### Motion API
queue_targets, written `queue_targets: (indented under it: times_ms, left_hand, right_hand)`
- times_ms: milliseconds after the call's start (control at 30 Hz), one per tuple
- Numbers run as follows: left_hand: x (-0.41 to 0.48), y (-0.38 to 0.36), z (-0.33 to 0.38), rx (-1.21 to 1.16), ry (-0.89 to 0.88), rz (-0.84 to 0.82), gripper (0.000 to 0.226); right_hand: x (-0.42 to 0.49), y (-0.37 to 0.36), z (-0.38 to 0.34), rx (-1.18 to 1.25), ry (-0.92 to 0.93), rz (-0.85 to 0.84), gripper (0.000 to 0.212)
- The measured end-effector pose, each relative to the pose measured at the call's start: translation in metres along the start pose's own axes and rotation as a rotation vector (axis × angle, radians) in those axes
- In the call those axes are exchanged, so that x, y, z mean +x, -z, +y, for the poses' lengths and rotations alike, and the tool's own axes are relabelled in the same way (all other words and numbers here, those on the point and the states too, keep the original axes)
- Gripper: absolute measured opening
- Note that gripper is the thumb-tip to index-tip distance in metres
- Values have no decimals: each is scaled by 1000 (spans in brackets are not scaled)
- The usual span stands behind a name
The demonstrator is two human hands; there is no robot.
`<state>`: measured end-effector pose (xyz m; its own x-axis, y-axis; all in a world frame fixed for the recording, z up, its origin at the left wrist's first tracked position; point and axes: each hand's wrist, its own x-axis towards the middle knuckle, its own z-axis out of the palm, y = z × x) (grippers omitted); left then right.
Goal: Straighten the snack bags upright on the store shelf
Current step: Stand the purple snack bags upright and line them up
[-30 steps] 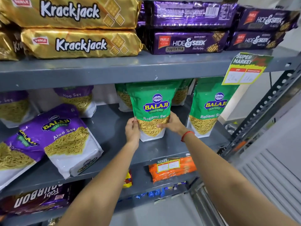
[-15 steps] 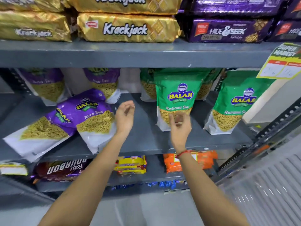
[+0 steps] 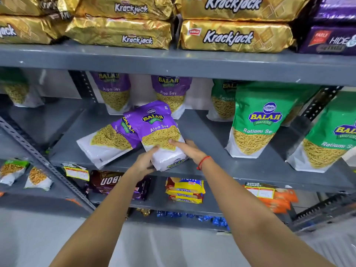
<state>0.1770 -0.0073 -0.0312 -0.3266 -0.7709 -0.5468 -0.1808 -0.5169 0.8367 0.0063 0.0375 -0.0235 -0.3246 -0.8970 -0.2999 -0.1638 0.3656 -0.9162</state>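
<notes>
Both hands meet at the front edge of the middle shelf (image 3: 221,170), on the white bottom of a tilted purple Aloo Sev bag (image 3: 159,132). The left hand (image 3: 143,162) is curled around the bag's lower left corner, fingers (image 3: 153,151) pressed on its face. The right hand (image 3: 189,149) clasps the lower right side, thumb laid across the picture of the sev (a red thread (image 3: 202,162) circles that wrist). The bag leans back and to the left, its base at the shelf's front edge.

Just left of it, and partly under it, a second purple bag (image 3: 107,141) lies flat on the shelf, its top pointing right.

Toward the right end, a green Ratlami Sev bag (image 3: 256,120) stands upright near the front edge, and another green bag (image 3: 327,141) stands beside it, cut off by the frame.

Along the back edge stand two upright purple bags (image 3: 114,93) and (image 3: 170,93), with a further green bag (image 3: 222,101) behind the front one.

On the shelf above, gold Krackjack packs (image 3: 237,36) are stacked two high.
</notes>
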Motion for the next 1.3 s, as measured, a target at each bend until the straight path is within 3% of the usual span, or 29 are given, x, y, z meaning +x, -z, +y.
queue_targets:
  times_ms: [100,200,333,467,667,867,1000,1300]
  left_hand:
    - [2,5,-5,20,-27,-126,25]
    - [3,9,-4,10,-102,-152,29]
    - [0,14,8,-18,-220,-183,30]
    - [1,17,25,-8,-305,-198,46]
    - [-1,18,26,11,-309,-239,40]
    - [2,14,33,36,-348,-273,39]
    - [5,7,43,47,-399,-293,35]
    - [28,-16,56,198,-489,-343,54]
  right_hand:
    - [-1,2,3,81,-8,-28,51]
    - [-4,3,7,145,-2,-7,58]
    - [-10,4,4,260,97,74,51]
    - [-17,3,0,310,224,151,62]
    - [-24,-1,12,327,280,201,75]
    - [-23,4,12,319,293,216,71]
    - [-20,14,10,290,326,239,57]
    - [-7,38,20,165,304,328,61]
